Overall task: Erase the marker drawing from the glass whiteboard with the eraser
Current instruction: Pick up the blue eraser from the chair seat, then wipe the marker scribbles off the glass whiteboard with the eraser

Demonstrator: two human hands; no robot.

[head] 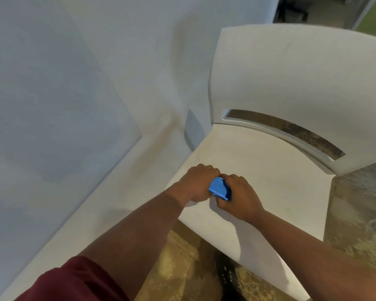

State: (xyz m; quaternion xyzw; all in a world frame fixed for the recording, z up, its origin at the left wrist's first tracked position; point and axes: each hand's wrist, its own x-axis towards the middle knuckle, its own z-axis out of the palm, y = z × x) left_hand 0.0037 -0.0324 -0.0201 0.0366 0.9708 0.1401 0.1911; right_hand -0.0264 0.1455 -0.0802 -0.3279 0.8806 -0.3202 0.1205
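Observation:
A blue eraser rests on the seat of a white chair, gripped from both sides. My left hand closes on its left end and my right hand closes on its right end. The glass whiteboard fills the left side of the view as a pale grey-blue pane on the wall. No marker drawing shows on the part of it that I see. The eraser's underside is hidden.
The chair's curved backrest rises at the right, close to the white wall. Speckled brown carpet lies under and around the chair. A dark object sits on the floor below the seat's front edge.

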